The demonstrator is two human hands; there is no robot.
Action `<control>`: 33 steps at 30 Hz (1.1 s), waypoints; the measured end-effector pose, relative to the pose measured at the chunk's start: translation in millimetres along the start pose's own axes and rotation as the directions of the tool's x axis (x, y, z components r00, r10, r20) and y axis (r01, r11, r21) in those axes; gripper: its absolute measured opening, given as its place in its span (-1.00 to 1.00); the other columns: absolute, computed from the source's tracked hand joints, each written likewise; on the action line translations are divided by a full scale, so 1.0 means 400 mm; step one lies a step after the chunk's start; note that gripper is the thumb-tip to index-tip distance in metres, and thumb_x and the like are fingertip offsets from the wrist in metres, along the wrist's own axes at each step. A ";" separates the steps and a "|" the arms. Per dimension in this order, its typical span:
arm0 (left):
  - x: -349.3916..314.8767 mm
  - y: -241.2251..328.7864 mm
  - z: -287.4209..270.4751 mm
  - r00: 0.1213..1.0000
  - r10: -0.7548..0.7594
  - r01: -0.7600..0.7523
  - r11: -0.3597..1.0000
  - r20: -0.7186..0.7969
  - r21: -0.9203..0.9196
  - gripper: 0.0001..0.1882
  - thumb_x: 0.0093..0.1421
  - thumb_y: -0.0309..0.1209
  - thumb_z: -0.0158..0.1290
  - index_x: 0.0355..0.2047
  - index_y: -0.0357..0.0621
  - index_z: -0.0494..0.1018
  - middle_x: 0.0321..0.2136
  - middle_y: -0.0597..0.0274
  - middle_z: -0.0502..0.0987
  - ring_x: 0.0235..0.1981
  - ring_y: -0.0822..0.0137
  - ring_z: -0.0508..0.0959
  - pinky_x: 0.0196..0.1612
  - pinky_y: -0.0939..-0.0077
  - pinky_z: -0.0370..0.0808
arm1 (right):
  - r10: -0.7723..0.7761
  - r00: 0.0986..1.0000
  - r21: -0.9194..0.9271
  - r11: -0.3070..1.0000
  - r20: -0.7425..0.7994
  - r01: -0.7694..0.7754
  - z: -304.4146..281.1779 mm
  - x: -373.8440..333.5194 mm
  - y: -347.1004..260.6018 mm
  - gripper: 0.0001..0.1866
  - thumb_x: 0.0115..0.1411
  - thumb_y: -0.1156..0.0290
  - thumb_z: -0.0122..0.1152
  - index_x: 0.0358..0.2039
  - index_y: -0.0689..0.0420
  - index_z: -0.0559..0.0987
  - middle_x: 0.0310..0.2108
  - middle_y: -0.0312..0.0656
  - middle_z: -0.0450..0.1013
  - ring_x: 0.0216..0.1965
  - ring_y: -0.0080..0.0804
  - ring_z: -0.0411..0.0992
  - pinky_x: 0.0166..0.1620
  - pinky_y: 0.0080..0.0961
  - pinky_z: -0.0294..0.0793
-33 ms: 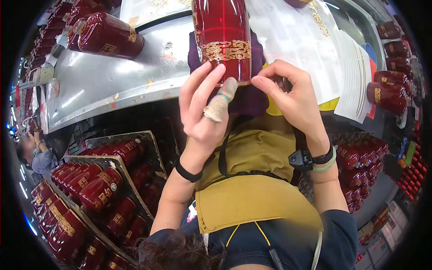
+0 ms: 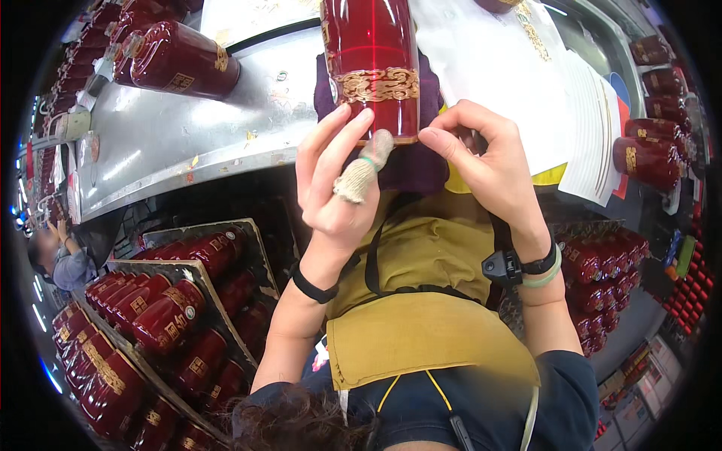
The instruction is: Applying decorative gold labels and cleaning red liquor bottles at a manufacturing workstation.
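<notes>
A glossy dark-red bottle [image 2: 370, 41] lies on a folded dark purple cloth [image 2: 429, 94] at the bench's near edge, its base toward me. An ornate gold band [image 2: 380, 85] runs across it near the base, and a thin bright red line falls along its length. My left hand [image 2: 335, 188] is open, fingers stretched out at the bottle's lower left. A knitted cover [image 2: 355, 182] wraps its thumb, whose tip rests at the base edge. Beside the base's right corner, my right hand [image 2: 492, 161] pinches thumb and forefinger together; anything between them is hidden.
More red bottles stand on the metal bench [image 2: 173, 143], including one [image 2: 184, 60] at left. White sheets [image 2: 496, 83] cover its right side. Racks of bottles [image 2: 169, 316] sit low at left, with more stacked bottles [image 2: 602, 259] at right. Another person [image 2: 64, 255] is far left.
My left hand has shifted slightly left, and its covered thumb has turned a little on the base edge. My right hand and the bottle look almost unmoved.
</notes>
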State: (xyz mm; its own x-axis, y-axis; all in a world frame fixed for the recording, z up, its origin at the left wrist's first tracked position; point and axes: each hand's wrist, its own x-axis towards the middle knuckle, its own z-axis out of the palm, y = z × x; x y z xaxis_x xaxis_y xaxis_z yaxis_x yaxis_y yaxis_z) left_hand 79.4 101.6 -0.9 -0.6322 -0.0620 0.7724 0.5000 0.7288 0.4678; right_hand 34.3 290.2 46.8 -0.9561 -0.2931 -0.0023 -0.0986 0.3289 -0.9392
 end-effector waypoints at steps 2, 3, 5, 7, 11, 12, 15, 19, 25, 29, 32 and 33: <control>-0.012 -0.006 -0.005 0.999 -0.035 0.035 0.999 -0.031 0.003 -0.71 0.13 -0.73 0.29 -0.11 -0.40 0.63 -0.08 -0.03 0.66 -0.04 0.03 0.66 -0.01 0.25 0.65 | -0.024 1.000 -0.039 0.999 0.016 0.024 0.002 0.001 -0.005 -0.83 0.21 0.42 0.42 -0.37 0.28 0.67 -0.51 -0.25 0.53 -0.49 -0.56 0.34 -0.38 -0.53 0.33; -0.021 -0.011 -0.003 0.994 -0.097 0.094 0.994 -0.046 -0.049 -0.69 0.14 -0.74 0.28 -0.08 -0.42 0.61 -0.06 -0.04 0.65 -0.03 0.03 0.66 0.00 0.23 0.65 | -0.023 1.000 -0.038 0.999 0.015 0.024 0.003 0.003 -0.005 -0.83 0.21 0.42 0.42 -0.37 0.28 0.67 -0.51 -0.25 0.53 -0.49 -0.56 0.34 -0.38 -0.53 0.33; -0.038 -0.031 -0.005 0.992 -0.121 0.117 0.988 -0.035 -0.100 -0.59 0.13 -0.77 0.27 0.02 -0.48 0.55 0.01 -0.08 0.61 -0.02 0.05 0.65 0.03 0.23 0.63 | -0.020 1.000 -0.006 1.000 0.015 0.020 0.006 0.005 -0.005 -0.83 0.21 0.42 0.42 -0.37 0.29 0.66 -0.51 -0.25 0.53 -0.49 -0.55 0.34 -0.38 -0.53 0.33; -0.042 -0.027 -0.007 0.992 -0.118 0.115 0.990 -0.040 -0.080 -0.57 0.12 -0.77 0.28 0.03 -0.47 0.55 0.00 -0.09 0.61 -0.01 0.05 0.64 0.06 0.23 0.61 | -0.008 1.000 0.003 1.000 0.013 0.008 0.006 0.002 -0.003 -0.83 0.21 0.42 0.42 -0.37 0.29 0.66 -0.51 -0.25 0.53 -0.49 -0.55 0.34 -0.39 -0.53 0.33; -0.024 -0.015 -0.017 0.996 0.089 -0.091 0.985 0.023 0.144 -0.50 0.09 -0.74 0.30 0.08 -0.47 0.51 0.07 -0.11 0.56 0.10 -0.01 0.56 0.18 0.18 0.53 | 0.001 1.000 -0.010 1.000 0.003 -0.001 0.002 0.001 0.002 -0.82 0.21 0.42 0.42 -0.37 0.29 0.67 -0.51 -0.24 0.53 -0.49 -0.57 0.34 -0.39 -0.53 0.32; -0.021 -0.011 -0.013 0.996 0.091 -0.093 0.986 0.022 0.141 -0.50 0.09 -0.74 0.30 0.08 -0.47 0.51 0.07 -0.11 0.56 0.10 -0.01 0.56 0.18 0.18 0.53 | 0.001 1.000 -0.012 1.000 0.000 -0.001 0.001 0.001 0.003 -0.82 0.21 0.42 0.42 -0.37 0.29 0.67 -0.51 -0.24 0.53 -0.49 -0.57 0.34 -0.39 -0.53 0.32; -0.020 0.004 -0.005 0.997 0.079 -0.077 0.983 -0.007 0.168 -0.44 0.07 -0.73 0.31 0.12 -0.50 0.46 0.19 -0.13 0.45 0.22 -0.07 0.45 0.24 0.14 0.44 | -0.010 1.000 -0.018 1.000 0.002 0.010 0.002 0.001 0.005 -0.83 0.22 0.42 0.42 -0.36 0.29 0.67 -0.51 -0.24 0.53 -0.49 -0.56 0.34 -0.39 -0.53 0.33; 0.001 0.004 -0.007 0.999 0.035 -0.035 0.999 0.016 0.004 -0.60 0.07 -0.72 0.33 -0.04 -0.40 0.59 -0.02 0.01 0.62 0.01 0.03 0.62 0.07 0.23 0.58 | -0.016 1.000 -0.016 1.000 0.004 0.016 0.004 -0.002 0.001 -0.82 0.21 0.41 0.43 -0.36 0.28 0.68 -0.50 -0.24 0.54 -0.49 -0.55 0.35 -0.39 -0.53 0.33; -0.037 -0.023 0.001 0.985 -0.154 0.137 0.970 -0.073 -0.200 -0.66 0.12 -0.80 0.26 -0.06 -0.41 0.61 -0.01 -0.10 0.60 0.00 0.15 0.65 0.08 0.35 0.65 | -0.032 0.999 0.005 0.999 0.010 0.031 0.012 0.000 -0.008 -0.81 0.20 0.40 0.44 -0.38 0.27 0.67 -0.50 -0.24 0.54 -0.49 -0.55 0.35 -0.39 -0.53 0.34; -0.028 -0.017 -0.005 0.996 -0.058 0.060 0.998 -0.065 0.020 -0.67 0.09 -0.73 0.32 -0.10 -0.41 0.62 -0.01 -0.03 0.62 -0.01 0.04 0.63 0.03 0.28 0.62 | -0.019 1.000 0.000 1.000 0.002 0.019 0.007 0.000 -0.004 -0.82 0.20 0.41 0.44 -0.38 0.28 0.67 -0.51 -0.24 0.53 -0.49 -0.55 0.35 -0.39 -0.53 0.35; -0.012 0.004 -0.005 0.995 0.093 -0.085 0.981 -0.041 0.177 -0.66 0.08 -0.72 0.32 -0.09 -0.43 0.61 0.04 -0.04 0.60 0.03 0.02 0.60 0.09 0.22 0.57 | -0.019 1.000 0.008 1.000 0.005 0.019 0.004 0.001 -0.003 -0.82 0.20 0.42 0.43 -0.37 0.29 0.67 -0.51 -0.25 0.53 -0.49 -0.56 0.34 -0.39 -0.54 0.34; -0.007 0.012 0.000 0.994 0.093 -0.082 0.982 -0.060 0.169 -0.67 0.07 -0.73 0.32 -0.12 -0.40 0.63 0.04 -0.04 0.60 0.04 0.02 0.60 0.10 0.22 0.57 | -0.020 1.000 0.007 1.000 0.005 0.020 0.003 0.001 -0.004 -0.82 0.20 0.42 0.43 -0.37 0.29 0.67 -0.51 -0.25 0.53 -0.49 -0.56 0.34 -0.39 -0.54 0.34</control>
State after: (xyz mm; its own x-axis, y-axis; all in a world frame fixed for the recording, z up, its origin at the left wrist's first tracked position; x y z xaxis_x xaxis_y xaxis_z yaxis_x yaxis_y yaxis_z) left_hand 83.5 105.2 -0.9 -0.5460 -0.0347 0.8370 0.4429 0.8362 0.3236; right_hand 34.4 288.7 47.8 -0.9525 -0.3042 0.0144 -0.1154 0.3166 -0.9415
